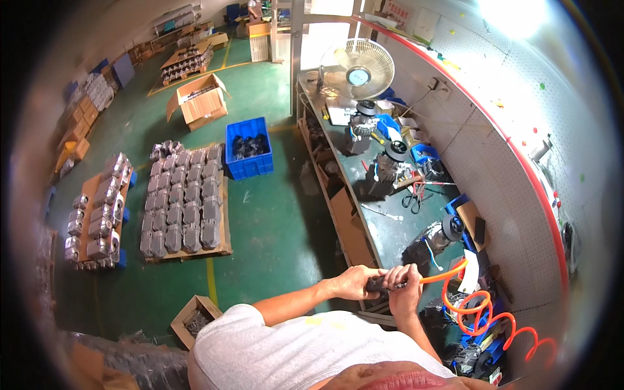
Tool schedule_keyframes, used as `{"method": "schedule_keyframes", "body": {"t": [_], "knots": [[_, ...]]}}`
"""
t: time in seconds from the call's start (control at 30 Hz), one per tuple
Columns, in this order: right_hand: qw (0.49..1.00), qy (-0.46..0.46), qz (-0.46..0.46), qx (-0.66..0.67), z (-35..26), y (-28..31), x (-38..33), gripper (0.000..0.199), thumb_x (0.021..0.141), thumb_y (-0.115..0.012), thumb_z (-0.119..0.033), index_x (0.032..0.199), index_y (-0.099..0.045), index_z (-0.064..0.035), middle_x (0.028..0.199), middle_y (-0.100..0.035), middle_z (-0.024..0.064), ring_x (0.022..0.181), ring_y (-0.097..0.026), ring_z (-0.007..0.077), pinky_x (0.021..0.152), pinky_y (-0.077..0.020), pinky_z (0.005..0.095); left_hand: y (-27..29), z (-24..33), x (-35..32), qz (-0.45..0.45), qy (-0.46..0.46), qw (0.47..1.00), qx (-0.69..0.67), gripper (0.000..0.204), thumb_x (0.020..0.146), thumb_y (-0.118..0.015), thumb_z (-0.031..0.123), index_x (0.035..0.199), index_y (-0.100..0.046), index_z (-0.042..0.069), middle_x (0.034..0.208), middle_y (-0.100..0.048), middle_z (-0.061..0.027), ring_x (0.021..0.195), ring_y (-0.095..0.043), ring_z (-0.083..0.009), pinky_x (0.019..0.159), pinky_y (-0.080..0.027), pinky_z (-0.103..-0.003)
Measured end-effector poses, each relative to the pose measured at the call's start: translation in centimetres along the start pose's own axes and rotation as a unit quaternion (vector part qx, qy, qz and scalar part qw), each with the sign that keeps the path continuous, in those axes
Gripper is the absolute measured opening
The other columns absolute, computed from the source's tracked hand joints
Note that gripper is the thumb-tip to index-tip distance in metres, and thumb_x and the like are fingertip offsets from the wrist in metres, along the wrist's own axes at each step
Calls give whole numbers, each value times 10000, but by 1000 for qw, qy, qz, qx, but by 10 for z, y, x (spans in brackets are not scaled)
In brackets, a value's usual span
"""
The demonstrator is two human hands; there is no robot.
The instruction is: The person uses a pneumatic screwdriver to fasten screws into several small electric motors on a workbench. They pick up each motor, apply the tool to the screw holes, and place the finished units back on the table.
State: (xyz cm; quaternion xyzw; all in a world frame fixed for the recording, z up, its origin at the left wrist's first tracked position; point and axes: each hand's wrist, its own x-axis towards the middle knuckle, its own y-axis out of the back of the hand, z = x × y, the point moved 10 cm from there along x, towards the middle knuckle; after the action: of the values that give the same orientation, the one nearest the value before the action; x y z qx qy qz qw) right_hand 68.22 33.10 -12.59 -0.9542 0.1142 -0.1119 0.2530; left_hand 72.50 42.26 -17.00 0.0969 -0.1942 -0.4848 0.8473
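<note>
Both hands are closed on a dark air tool (375, 284) above the bench's near edge. My left hand (353, 282) is at its left end, and my right hand (402, 286) wraps round its right part. An orange coiled air hose (482, 303) runs off to the right from beside my right hand. The tool's tip is hidden by my fingers. Just beyond my hands, a grey motor with a black round end (437, 239) lies tilted on the bench (364, 224), a blue-and-white lead beside it.
Two more motors (388, 170) (361, 127), scissors (414, 198), a wrench (382, 212) and blue parts bins (426, 154) are farther along the bench. A fan (358, 73) stands at its far end. Left, the floor holds pallets of grey castings (184, 201) and a blue crate (250, 164).
</note>
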Motion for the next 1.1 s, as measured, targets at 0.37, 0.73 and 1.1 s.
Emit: {"method": "schedule_keyframes", "body": {"t": [0.37,0.73,1.1], "knots": [[995,19,100,17,-19,37,10,520,1111,-408,-280,624,-359,-106,537,-385,39,501,-359,147,560,-371,336,-38,-14,46,-168,23,974,-152,288,765,-850,56,990,-673,31,929,-655,-29,890,-604,-111,836,-531,-314],[989,39,79,-119,-71,111,25,429,1059,-522,-427,876,-565,-41,797,-582,46,776,-557,119,787,-495,308,-68,-12,131,-145,38,987,-61,188,787,-747,3,949,-652,12,854,-637,-18,800,-602,-109,763,-519,-299],[924,96,349,-121,-85,300,4,223,1018,-635,-184,1105,-657,20,1049,-724,108,945,-689,163,879,-568,314,-15,69,297,-6,-66,997,-36,201,837,-792,99,965,-660,15,782,-638,-8,742,-565,-75,694,-508,-283]]}}
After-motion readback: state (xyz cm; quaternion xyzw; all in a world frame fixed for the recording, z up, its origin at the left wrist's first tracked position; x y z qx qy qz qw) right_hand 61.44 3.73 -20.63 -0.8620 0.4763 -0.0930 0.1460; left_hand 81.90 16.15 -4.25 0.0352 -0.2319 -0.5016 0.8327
